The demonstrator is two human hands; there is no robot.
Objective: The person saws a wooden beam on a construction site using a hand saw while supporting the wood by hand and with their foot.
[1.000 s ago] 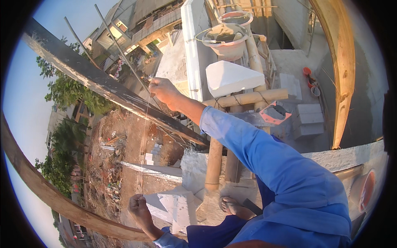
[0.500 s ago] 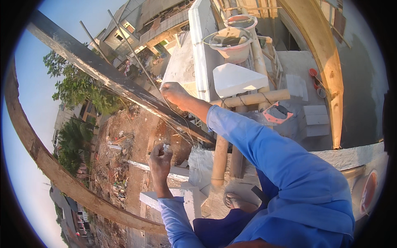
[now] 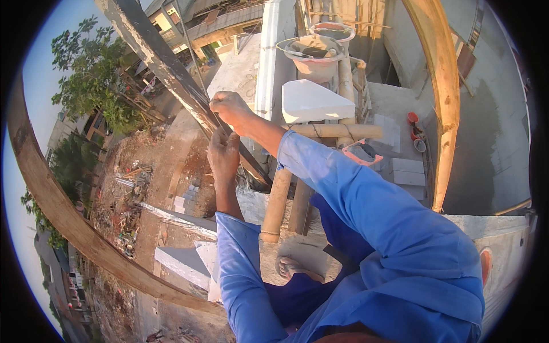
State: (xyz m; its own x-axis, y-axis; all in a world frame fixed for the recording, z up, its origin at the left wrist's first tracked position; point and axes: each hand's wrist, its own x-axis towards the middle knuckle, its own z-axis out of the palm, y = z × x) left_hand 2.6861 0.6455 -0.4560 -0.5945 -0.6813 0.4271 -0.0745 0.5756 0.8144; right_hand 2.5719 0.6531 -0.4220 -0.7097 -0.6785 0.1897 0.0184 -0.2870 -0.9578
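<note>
While both hands meet on the slanted beam, the work reads as follows.

Head view, step in hand: binding or fixing something thin at the dark weathered timber beam (image 3: 171, 68); this is a judgement, since the strand itself is too fine to make out.
Right hand (image 3: 230, 108): at 11 o'clock of centre, curled tight against the beam's edge, pinching something too small to name.
Left hand (image 3: 223, 154): just below the right, fingers bent, touching the same beam; whether it grips anything I cannot tell.
Next move calls for: a steady pull with both hands, and sure footing on the concrete ledge (image 3: 297, 251).
Beam's look: long, grey-black, rough, running from 12 o'clock down toward centre.
Nearby: bamboo poles (image 3: 277, 200), white block (image 3: 314, 103), mortar pan (image 3: 314, 54) at 12 o'clock.
</note>
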